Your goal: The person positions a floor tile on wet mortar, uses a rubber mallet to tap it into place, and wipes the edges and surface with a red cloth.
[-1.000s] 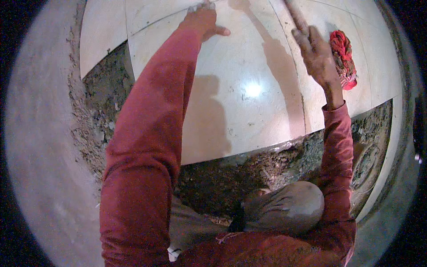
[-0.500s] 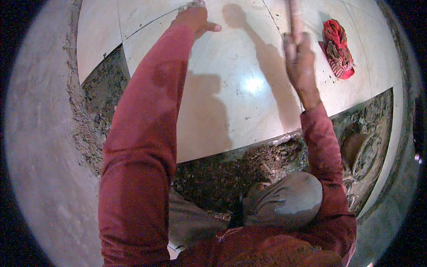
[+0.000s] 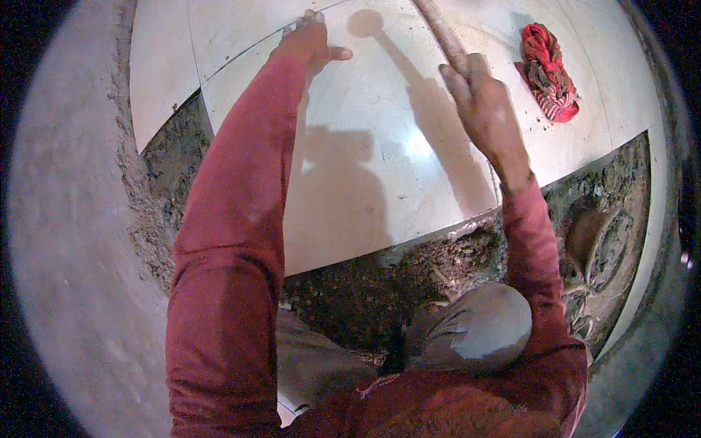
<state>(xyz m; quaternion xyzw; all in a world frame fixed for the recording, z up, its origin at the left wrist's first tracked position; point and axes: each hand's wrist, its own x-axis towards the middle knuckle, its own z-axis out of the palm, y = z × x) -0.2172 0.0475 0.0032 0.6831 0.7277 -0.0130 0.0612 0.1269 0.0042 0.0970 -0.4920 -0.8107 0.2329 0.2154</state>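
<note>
Wooden handle (image 3: 438, 33) sits clenched in the right hand (image 3: 485, 109) above a large pale tile (image 3: 380, 182), whose far edge the left hand (image 3: 310, 44) presses flat and open-fingered, with a red rag (image 3: 548, 73) lying beyond, dark wet mortar (image 3: 365, 285) bedding the near side, and bare concrete floor (image 3: 73, 241) leftward.

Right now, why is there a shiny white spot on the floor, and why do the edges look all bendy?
In the head view, a lamp above glares off the glossy tile as a bright spot, and the left hand and right hand with its wooden handle cast dark shadows; the fisheye lens bends the tile edges and blackens the corners.
</note>
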